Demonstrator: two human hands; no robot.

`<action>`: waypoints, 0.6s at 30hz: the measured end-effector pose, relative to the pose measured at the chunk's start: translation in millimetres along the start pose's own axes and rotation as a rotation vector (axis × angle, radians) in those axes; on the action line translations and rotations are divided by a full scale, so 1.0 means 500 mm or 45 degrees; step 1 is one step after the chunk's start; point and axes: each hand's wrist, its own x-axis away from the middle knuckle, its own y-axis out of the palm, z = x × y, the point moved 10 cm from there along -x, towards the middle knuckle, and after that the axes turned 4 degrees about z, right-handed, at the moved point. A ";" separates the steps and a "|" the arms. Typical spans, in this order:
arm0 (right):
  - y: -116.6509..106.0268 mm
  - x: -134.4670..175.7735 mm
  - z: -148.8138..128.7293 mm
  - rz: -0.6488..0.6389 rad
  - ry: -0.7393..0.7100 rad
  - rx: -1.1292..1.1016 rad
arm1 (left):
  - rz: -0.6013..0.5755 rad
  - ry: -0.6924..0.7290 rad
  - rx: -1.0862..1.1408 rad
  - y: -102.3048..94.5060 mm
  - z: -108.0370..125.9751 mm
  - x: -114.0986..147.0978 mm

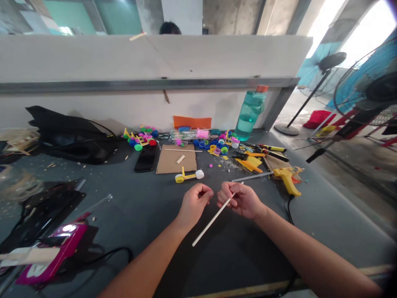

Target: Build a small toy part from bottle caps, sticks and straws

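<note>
Above the near part of the dark table (pixel 149 207), a thin white stick (pixel 214 221) is held aslant, its longer free end pointed nearward and to the left. Its upper part is gripped in the fingers of the right hand (pixel 245 200); whether the lower end touches the table cannot be told. Just beside it, the left hand (pixel 194 205) is curled, thumb and fingertips drawn together, and whether something small is pinched there cannot be made out. For steady handling, the stick is probably best gripped lightly, close to whichever part is being worked, with the long end swung clear of everything around. Just beyond the hands, a small yellow toy frame (pixel 189 176) is laid, and could easily be knocked. To the right, a yellow glue gun (pixel 287 178) is rested, best treated as hot. Farther back, a piece of cardboard (pixel 167 165), a phone (pixel 145 159) and loose bottle caps (pixel 223 150) are spread, with a water bottle (pixel 248 120) stood behind, before a white board (pixel 93 58).
</note>
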 end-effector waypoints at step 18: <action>-0.005 0.002 -0.029 0.068 -0.087 0.006 | 0.141 -0.066 0.286 -0.021 -0.012 -0.013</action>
